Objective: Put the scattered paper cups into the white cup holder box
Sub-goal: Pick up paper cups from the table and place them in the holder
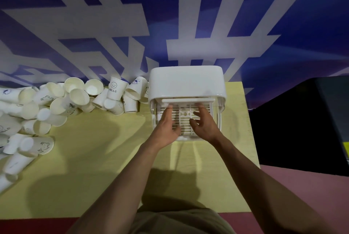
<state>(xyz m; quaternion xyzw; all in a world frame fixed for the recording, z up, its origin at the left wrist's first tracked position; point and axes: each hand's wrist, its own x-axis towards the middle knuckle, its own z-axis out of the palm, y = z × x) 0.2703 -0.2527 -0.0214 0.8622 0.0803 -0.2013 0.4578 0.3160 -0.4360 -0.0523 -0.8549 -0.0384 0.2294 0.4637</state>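
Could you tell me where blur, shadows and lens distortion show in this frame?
Head view: the fingertips of both hands are motion-blurred over the white cup holder box; soft shadows of the arms and head fall on the yellow table; the wide-angle lens stretches the paper cups at the left edge.

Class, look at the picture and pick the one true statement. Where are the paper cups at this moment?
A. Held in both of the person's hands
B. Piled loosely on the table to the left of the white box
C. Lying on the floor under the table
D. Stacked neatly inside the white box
B: the paper cups lie jumbled on the yellow table left of the white box, while the left hand and right hand hold none.
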